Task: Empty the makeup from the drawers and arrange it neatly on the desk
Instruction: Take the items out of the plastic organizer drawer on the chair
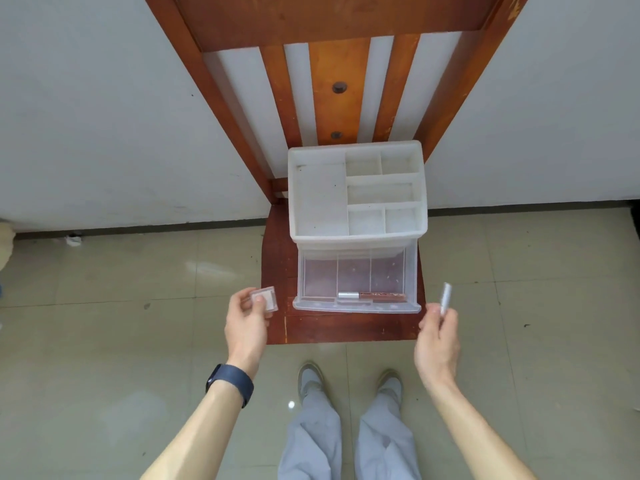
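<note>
A white plastic organizer [356,192] stands on a wooden chair seat [332,327], its top compartments bare. Its clear bottom drawer [356,282] is pulled out toward me. A lip gloss tube [372,295] with a silver cap and brown body lies in the drawer's front channel. My left hand [247,323] pinches a small square clear compact [265,299] left of the drawer. My right hand [438,336] holds a slim silver tube [445,297] upright, right of the drawer.
The chair's slatted back [339,81] rises against a white wall. Tiled floor [138,341] surrounds the chair. My legs and grey shoes [311,379] stand just before the seat's front edge. A small white scrap [73,239] lies by the baseboard at left.
</note>
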### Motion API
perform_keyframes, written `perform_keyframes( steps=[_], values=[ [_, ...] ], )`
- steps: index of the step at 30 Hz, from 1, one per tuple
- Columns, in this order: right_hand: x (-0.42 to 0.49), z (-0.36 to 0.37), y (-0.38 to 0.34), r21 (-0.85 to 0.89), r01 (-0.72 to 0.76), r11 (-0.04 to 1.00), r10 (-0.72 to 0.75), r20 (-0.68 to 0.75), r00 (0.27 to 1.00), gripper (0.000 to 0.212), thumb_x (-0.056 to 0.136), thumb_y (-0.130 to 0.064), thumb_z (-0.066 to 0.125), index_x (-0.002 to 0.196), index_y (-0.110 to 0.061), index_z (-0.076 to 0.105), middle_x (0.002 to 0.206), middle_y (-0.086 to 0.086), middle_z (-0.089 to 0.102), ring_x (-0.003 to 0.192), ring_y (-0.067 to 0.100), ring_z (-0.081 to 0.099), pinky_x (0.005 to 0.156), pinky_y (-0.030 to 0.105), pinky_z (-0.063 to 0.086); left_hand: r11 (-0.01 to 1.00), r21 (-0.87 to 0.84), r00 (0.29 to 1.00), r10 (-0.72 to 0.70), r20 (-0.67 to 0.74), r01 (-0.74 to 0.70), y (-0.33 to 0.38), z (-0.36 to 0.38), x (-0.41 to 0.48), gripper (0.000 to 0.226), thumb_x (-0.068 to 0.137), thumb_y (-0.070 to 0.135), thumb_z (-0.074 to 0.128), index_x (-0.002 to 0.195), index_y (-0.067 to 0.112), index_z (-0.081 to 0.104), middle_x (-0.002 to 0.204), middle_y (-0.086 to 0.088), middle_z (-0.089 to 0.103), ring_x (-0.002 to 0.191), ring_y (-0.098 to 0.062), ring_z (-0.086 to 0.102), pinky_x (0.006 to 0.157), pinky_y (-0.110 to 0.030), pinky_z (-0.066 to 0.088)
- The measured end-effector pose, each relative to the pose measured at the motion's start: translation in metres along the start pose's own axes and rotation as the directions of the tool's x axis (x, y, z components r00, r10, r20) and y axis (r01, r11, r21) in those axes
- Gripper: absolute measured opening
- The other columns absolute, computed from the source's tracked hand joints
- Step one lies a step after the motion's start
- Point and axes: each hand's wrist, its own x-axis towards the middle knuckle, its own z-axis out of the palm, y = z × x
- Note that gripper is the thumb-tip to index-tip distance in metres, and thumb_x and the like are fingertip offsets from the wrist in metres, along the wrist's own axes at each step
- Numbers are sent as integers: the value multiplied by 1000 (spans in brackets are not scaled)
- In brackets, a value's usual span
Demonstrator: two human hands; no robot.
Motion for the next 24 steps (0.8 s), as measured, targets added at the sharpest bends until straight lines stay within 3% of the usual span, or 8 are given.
perform_keyframes(
  steps=[2, 4, 8, 10, 13, 16, 24],
  values=[
    [10, 3, 20, 46, -164, 985, 165, -14, 986, 23, 108, -30, 34, 101, -14, 49, 81, 2, 61, 76, 28, 59, 68, 34, 40, 989, 27, 989, -147, 2, 147, -25, -1, 8, 13, 102, 13, 51, 113, 18, 55, 105, -6, 66, 77, -21, 66, 76, -38, 55],
    [19, 8, 41, -18, -249, 968, 249, 52, 967, 19, 108, -25, 36, 109, -10, 47, 82, 3, 65, 71, 24, 60, 65, 31, 43, 966, 111, 970, -239, 35, 234, -48, 1, 14, 12, 101, 10, 52, 110, 16, 55, 108, -9, 66, 76, -22, 67, 71, -33, 53],
    [37, 19, 72, -365, -124, 922, 194, 161, 968, 18, 103, -25, 48, 112, -13, 58, 99, 8, 69, 102, 34, 61, 85, 36, 41, 948, 119, 941, -310, 135, 296, -76, 13, 19, 13, 98, 6, 58, 108, 15, 60, 101, -7, 68, 76, -19, 69, 68, -29, 53],
    [44, 28, 78, -463, -40, 886, 123, 151, 981, 23, 99, -27, 56, 116, -16, 66, 104, 13, 61, 109, 37, 58, 90, 36, 41, 955, 145, 942, -282, 181, 258, -82, 22, 23, 12, 98, 9, 61, 108, 16, 62, 96, -6, 68, 76, -18, 70, 69, -28, 53],
    [56, 43, 79, -484, 67, 872, 7, 149, 989, 23, 95, -27, 62, 112, -12, 69, 97, 10, 57, 108, 38, 56, 87, 39, 44, 953, 253, 953, -219, 210, 164, -93, 33, 36, 10, 96, 17, 65, 102, 24, 63, 95, -7, 72, 77, -19, 72, 76, -34, 57],
    [67, 52, 82, -531, 114, 840, -37, 153, 988, 27, 95, -26, 61, 118, -12, 66, 114, 12, 61, 115, 36, 53, 91, 41, 47, 908, 414, 973, -151, 175, 66, -106, 39, 51, 8, 95, 27, 65, 96, 32, 60, 92, -3, 72, 87, -24, 72, 89, -42, 56],
    [73, 56, 92, -608, 164, 777, -78, 166, 983, 32, 96, -29, 60, 124, -15, 61, 121, 8, 54, 116, 30, 45, 92, 42, 46, 790, 610, 993, -12, 116, -62, -105, 49, 53, 33, 92, 26, 68, 121, 15, 55, 113, -7, 55, 91, -18, 46, 81, -27, 36]
  ],
)
